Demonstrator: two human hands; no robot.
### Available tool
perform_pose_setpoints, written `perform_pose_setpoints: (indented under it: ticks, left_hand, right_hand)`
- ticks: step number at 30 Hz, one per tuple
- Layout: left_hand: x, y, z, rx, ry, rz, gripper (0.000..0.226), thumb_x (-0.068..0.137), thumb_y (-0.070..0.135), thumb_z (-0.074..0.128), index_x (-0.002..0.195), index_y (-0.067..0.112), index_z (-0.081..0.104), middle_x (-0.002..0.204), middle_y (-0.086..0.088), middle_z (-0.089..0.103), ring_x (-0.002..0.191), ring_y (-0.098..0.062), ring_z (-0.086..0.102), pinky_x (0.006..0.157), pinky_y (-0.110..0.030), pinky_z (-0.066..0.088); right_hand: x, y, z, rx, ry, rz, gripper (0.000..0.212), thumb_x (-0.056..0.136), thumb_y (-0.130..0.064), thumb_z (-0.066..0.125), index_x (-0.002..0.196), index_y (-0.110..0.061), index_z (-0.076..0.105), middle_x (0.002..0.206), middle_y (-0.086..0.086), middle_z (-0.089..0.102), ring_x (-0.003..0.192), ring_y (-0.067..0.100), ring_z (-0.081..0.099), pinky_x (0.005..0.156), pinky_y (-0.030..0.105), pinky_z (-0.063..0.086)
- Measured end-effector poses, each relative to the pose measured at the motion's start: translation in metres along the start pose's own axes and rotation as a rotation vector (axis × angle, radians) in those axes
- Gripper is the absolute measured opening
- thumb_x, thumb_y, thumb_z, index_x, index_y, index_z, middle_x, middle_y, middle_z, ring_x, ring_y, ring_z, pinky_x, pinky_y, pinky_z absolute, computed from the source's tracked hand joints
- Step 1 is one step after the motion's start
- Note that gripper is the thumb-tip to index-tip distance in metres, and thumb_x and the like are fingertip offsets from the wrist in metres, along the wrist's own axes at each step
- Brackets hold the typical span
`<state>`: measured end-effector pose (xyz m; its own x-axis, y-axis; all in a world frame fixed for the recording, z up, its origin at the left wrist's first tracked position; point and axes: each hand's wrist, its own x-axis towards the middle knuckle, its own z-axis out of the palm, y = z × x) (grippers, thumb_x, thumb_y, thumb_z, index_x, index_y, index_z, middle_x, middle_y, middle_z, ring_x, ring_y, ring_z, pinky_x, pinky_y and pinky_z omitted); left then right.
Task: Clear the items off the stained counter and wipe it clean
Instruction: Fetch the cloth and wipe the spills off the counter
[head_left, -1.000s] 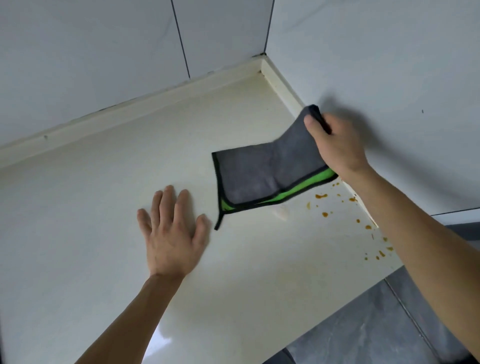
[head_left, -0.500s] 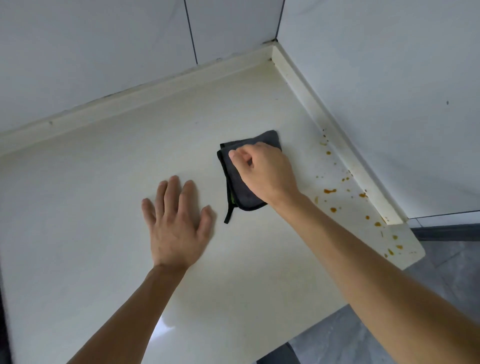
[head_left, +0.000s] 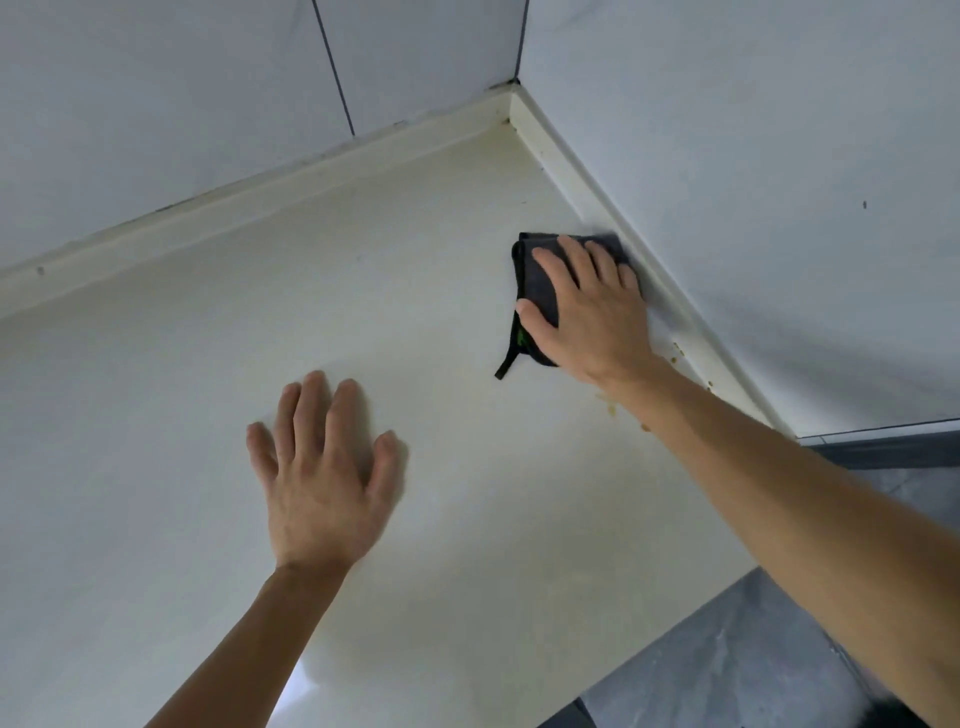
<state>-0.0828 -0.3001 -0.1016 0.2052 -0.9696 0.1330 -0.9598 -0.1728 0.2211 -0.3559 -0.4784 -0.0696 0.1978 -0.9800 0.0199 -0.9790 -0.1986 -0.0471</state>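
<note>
Pressing flat-fingered, the right hand (head_left: 592, 312) pins the folded cloth (head_left: 537, 291) against the counter's (head_left: 208, 364) right edge strip to scrub stains (head_left: 613, 410); the left hand (head_left: 322, 467), spread open, braces mid-counter.

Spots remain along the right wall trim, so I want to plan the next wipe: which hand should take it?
Right. The right hand already presses the grey cloth flat beside the orange spots. The left hand lies flat on bare counter, well away from them.
</note>
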Motion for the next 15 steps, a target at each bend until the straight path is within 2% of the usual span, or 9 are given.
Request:
perform_pose_setpoints:
  ticks: [2,5,7,11,15]
  left_hand:
    - [0.001,-0.001,0.0,0.003,0.005,0.009,0.056,0.094,0.052,0.048,0.141,0.022,0.046,0.158,-0.005,0.036,0.152,-0.029,0.026,0.119,-0.055,0.019]
    - [0.0,0.001,-0.001,0.004,0.002,0.001,0.057,0.094,0.052,0.048,0.142,0.023,0.045,0.159,-0.005,0.036,0.152,-0.029,0.026,0.12,-0.056,0.018]
    - [-0.001,0.0,0.0,0.004,0.0,-0.004,0.058,0.094,0.053,0.047,0.144,0.023,0.044,0.16,-0.006,0.035,0.153,-0.03,0.026,0.121,-0.057,0.017]
    - [0.0,0.0,0.0,0.004,-0.005,-0.003,0.058,0.093,0.053,0.047,0.143,0.024,0.044,0.16,-0.004,0.034,0.154,-0.029,0.025,0.12,-0.059,0.019]
    - [0.001,0.004,0.001,-0.004,0.01,-0.009,0.059,0.092,0.05,0.05,0.144,0.022,0.045,0.16,-0.006,0.035,0.154,-0.03,0.027,0.121,-0.057,0.016]
  right_hand:
    - [0.012,-0.002,-0.002,-0.017,0.006,-0.008,0.069,0.098,-0.064,0.041,0.153,-0.023,0.048,0.16,0.004,0.046,0.145,0.031,0.044,0.112,0.045,0.036]
    - [0.001,-0.005,0.004,0.021,-0.029,-0.001,0.071,0.104,-0.061,0.032,0.164,-0.023,0.031,0.173,0.007,0.024,0.16,0.027,0.021,0.126,0.046,0.022]
    - [-0.026,0.001,0.008,0.032,-0.037,0.032,0.072,0.106,-0.061,0.028,0.167,-0.022,0.025,0.175,0.008,0.018,0.162,0.027,0.013,0.13,0.048,0.016]
    - [-0.092,0.011,0.009,0.029,-0.036,0.156,0.074,0.106,-0.061,0.026,0.168,-0.02,0.022,0.175,0.013,0.016,0.162,0.032,0.013,0.13,0.051,0.016]
    - [-0.072,0.003,0.009,0.042,-0.037,0.172,0.074,0.105,-0.061,0.03,0.167,-0.022,0.023,0.174,0.015,0.018,0.161,0.036,0.016,0.13,0.052,0.013]
